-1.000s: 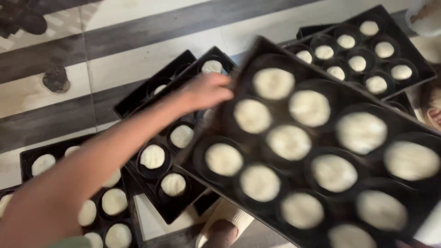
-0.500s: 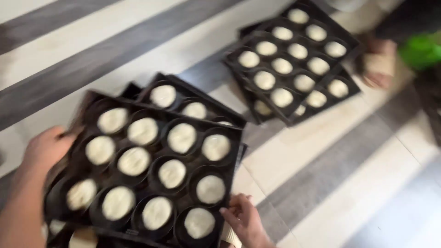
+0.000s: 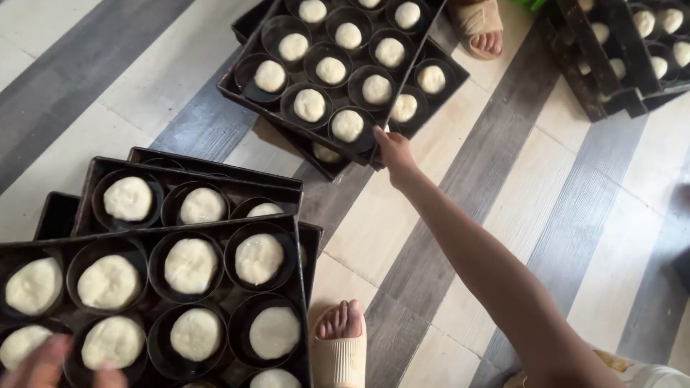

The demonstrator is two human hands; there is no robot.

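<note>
A black baking tray (image 3: 215, 237) with round cups of pale dough lies on top of a stack of like trays at the lower left. My left hand (image 3: 43, 363) is at its near edge, fingers over the rim, blurred and partly cut off by the frame. My right arm stretches forward across the floor. My right hand (image 3: 392, 151) grips the near corner of another dough-filled tray (image 3: 237, 82), the top one of a second stack farther away.
The floor has grey and cream stripes (image 3: 460, 179). My foot in a beige sandal (image 3: 341, 345) stands beside the near stack. Another person's sandalled foot (image 3: 481, 25) is past the far stack. More dough trays (image 3: 596, 79) sit at the upper right.
The tray I held in both hands now rests on the near stack. My right hand has left it and reached forward to the far tray's corner.
</note>
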